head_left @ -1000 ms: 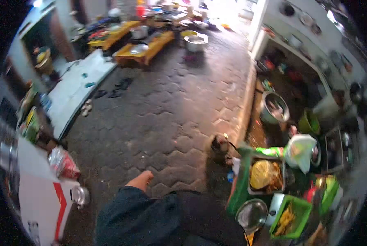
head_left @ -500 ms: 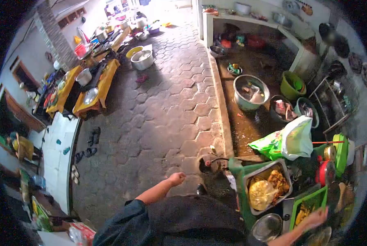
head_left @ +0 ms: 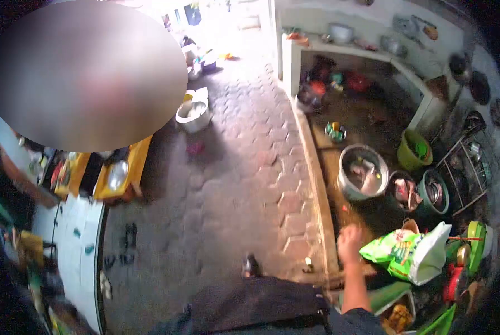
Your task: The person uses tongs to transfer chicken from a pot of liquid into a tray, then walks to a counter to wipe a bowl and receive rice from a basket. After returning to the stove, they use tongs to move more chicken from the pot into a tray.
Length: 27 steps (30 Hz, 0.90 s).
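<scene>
My right hand [head_left: 350, 244] reaches forward over the kerb beside the wet wash area. It is smeared by motion, so its fingers do not show clearly, and nothing visible hangs from it. Just to its right lies a green and white plastic bag [head_left: 406, 254]. Ahead of the hand stands a large metal pot [head_left: 342, 181] with pale pieces in water. Beside the pot are a basin of raw meat [head_left: 407, 192] and a greenish bucket [head_left: 437, 192]. Below the bag, a tray of browned food [head_left: 398, 318] is partly cut off. My left hand is out of view.
A paved floor [head_left: 222, 206] runs ahead, bordered by a raised kerb [head_left: 316, 206]. A white pot [head_left: 193, 117] stands on it farther off. To the left are a yellow-covered bench [head_left: 107, 192] and a white tiled ledge [head_left: 74, 251]. A blurred oval hides the upper left.
My right hand has moved from above the green food container to over the kerb. My left hand has left the view. The camera has tilted, and the food trays have slid mostly out of sight.
</scene>
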Motion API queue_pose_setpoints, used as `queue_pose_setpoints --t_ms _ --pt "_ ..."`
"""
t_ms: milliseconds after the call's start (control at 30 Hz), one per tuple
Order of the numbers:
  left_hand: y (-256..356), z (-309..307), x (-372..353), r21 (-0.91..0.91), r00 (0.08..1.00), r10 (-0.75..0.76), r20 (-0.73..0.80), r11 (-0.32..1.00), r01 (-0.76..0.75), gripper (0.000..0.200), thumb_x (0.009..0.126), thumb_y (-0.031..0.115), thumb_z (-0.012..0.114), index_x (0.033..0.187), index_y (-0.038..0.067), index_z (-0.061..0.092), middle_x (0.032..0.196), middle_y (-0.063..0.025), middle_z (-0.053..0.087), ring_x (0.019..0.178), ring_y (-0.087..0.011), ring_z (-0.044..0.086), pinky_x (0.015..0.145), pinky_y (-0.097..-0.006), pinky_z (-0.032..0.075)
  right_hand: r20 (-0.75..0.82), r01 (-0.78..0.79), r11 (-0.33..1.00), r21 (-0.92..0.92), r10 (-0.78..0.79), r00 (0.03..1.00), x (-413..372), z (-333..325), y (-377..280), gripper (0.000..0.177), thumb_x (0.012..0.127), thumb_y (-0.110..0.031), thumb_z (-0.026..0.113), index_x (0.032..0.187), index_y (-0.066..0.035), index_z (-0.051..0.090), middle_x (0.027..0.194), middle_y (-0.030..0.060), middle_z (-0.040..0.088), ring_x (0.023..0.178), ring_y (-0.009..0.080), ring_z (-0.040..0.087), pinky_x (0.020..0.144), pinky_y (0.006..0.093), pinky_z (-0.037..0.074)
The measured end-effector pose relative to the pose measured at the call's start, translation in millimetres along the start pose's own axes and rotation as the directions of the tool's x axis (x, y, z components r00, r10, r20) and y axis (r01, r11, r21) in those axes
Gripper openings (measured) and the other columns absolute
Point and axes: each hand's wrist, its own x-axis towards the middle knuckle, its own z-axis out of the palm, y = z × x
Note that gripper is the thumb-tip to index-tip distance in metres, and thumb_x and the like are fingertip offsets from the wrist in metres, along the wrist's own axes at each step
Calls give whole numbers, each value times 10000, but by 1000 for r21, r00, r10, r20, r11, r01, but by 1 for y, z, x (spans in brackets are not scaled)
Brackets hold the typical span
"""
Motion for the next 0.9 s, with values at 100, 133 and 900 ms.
queue_pose_setpoints --t_ms 100,133,900 --pt "22 -33 90 79 997 81 1 994 -81 351 825 394 517 996 110 634 909 -141 646 767 -296 627 680 -409 493 260 -352 931 -98 365 894 -20 147 0 196 702 -192 566 785 -34 646 853 204 605 876 394 550 816 485 427" --pt "29 -35 113 102 996 93 10 990 -94 363 823 409 523 1007 117 636 929 -142 648 788 -297 630 693 -406 495 474 49 987 -151 29 880 -24 135 -19 238 710 -250 597 792 -36 662 887 199 623 868 381 586 773 471 458" --pt "477 -230 657 -191 989 -40 145 979 68 263 806 231 613 1040 121 665 859 -67 664 724 -147 619 641 -295 496 584 -602 773 -201 587 560 493 411 108 202 710 -201 641 868 -80 677 914 141 660 828 272 640 710 379 510"
